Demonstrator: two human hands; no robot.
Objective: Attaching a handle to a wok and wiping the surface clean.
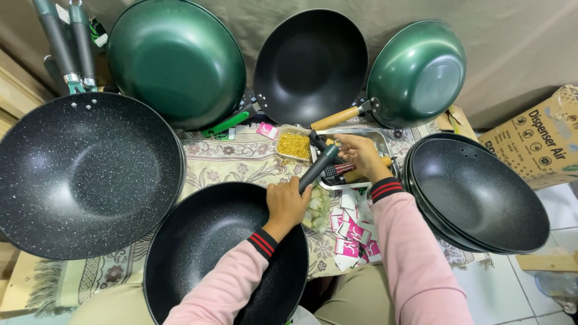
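Black wok [211, 253] sits low in the head view, in front of the person, its rim partly over a patterned cloth [223, 162]. Dark grey handle [319, 167] angles up and right from its rim. Left hand [288, 204] closed around the lower part of that handle, fingers wrapped tight. Right hand [361, 155] at the handle's far end, fingers bunched over a metal tray [379, 141]; whether it grips something small there cannot be told. Hands apart, one at each end of the handle. Both sleeves pink with dark, red-striped cuffs.

Around them:
- small tub of yellow bits [294, 144] just left of the tray
- pink and white packets [352, 232] scattered on the cloth between the two forearms
- large speckled black wok [90, 174] to the left, touching the cloth edge
- green wok [174, 60] and a second black wok [310, 63] propped at the back
- smaller green pan with wooden handle [415, 72] back right
- stack of black woks [475, 195] at right
- cardboard box [539, 138] far right, on its side
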